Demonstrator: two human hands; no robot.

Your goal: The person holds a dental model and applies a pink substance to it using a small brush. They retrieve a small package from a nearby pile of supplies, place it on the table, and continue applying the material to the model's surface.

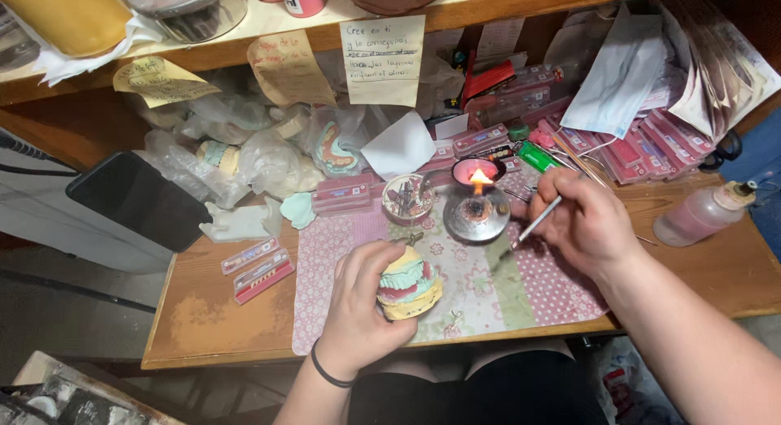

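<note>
Dental model (411, 283), yellow plaster with pink wax and teal teeth, is held upright in the left hand (362, 307) above the patterned mat (488, 291), near the front edge of the counter (211, 311). The left grip is closed around the model's side, with the thumb towards the mat's front. A black band (327, 374) is worn on that wrist.

A thin metal tool (537, 222) is pinched in the right hand (590, 226), its grip closed on the handle; the tip is pointed down and left, just beside the burner (477, 205). The burner is lit, and a small flame is seen above its round metal base at the back of the mat. A small glass dish (408, 199) is set just left of the burner.

A pink squeeze bottle (701, 213) is laid near the counter's right edge. Flat pink cases (260, 270) are laid left of the mat, and a dark tablet (138, 199) overhangs the left edge. A green lighter (538, 156) is lying behind the burner.
</note>
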